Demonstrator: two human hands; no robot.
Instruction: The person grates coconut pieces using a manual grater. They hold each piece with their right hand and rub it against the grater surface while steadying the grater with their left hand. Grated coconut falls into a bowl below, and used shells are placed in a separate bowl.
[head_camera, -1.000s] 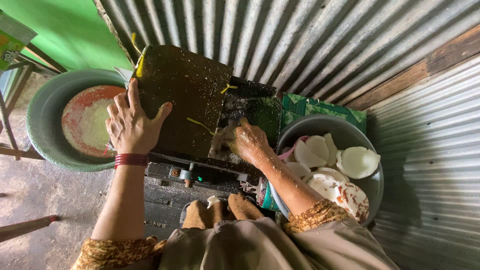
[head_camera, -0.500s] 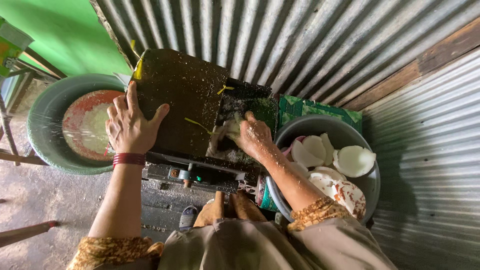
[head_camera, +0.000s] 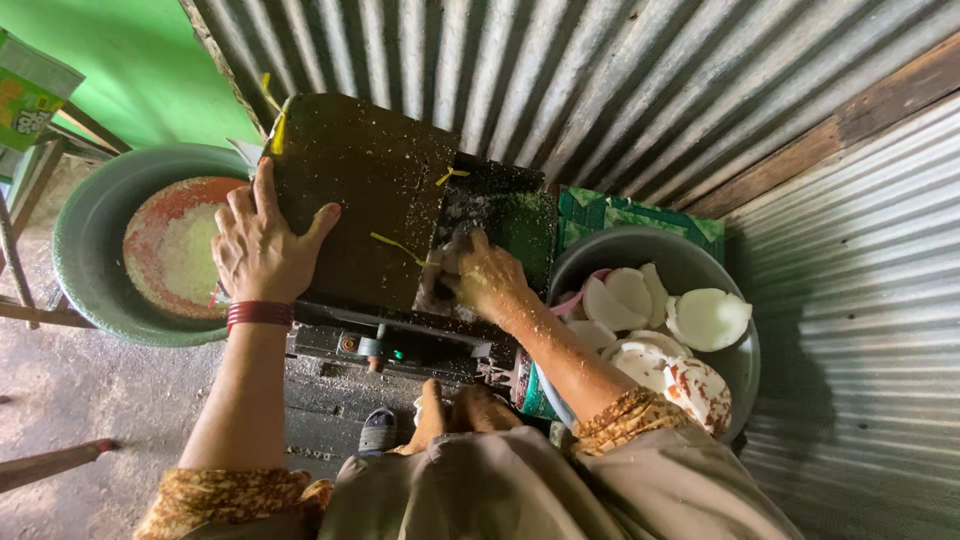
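Basins flank a dark grating machine (head_camera: 400, 260) in the head view. At 9 o'clock a green basin (head_camera: 85, 255) holds a reddish bowl (head_camera: 150, 225) heaped with pale shredded coconut (head_camera: 190, 255). The left hand (head_camera: 262, 245), a red bangle (head_camera: 258, 313) at its wrist, lies flat with fingers spread on the machine's dark flecked cover (head_camera: 365, 185); its grip clamps nothing and only presses down. At centre, the right hand (head_camera: 485, 280) curls its fingers around a small coconut piece (head_camera: 447, 262) and pushes it into the grating slot (head_camera: 480, 215) beside the cover; that grip is pinched on the piece, which is mostly hidden under the fingers. At 3 o'clock a grey basin (head_camera: 735, 370) holds 6 or so white coconut halves (head_camera: 708, 318). Bare toes (head_camera: 455, 405) show near 6 o'clock.

Risk lies mainly with the right fingertips: the piece looks small, so a slip could bring skin against the grater. Wet shreds on the cover could let the left palm slide, and the machine might shift.
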